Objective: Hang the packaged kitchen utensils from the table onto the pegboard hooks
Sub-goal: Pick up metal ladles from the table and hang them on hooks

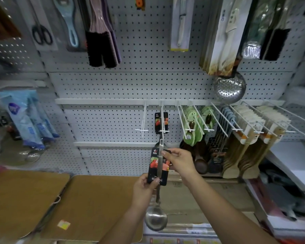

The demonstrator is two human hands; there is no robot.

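Note:
A steel ladle (pixel 156 220) with a black printed card (pixel 158 167) on its handle hangs upright between my hands. My left hand (pixel 144 190) pinches the card's lower edge. My right hand (pixel 179 162) pinches the card's upper right side. The handle's top reaches up to just under the tip of a white double-wire hook (pixel 163 120) on the pegboard (pixel 130 85). That hook carries another ladle with the same black card (pixel 161 123). An empty hook (pixel 143 120) juts out just to its left.
Further hooks to the right carry green-carded utensils (pixel 192 124), wooden spoons and spatulas (pixel 250 127). A steel skimmer (pixel 229 88), knives and brushes hang higher up. Brown cardboard boxes (pixel 88 205) lie below on the left. A white shelf (pixel 292 166) stands on the right.

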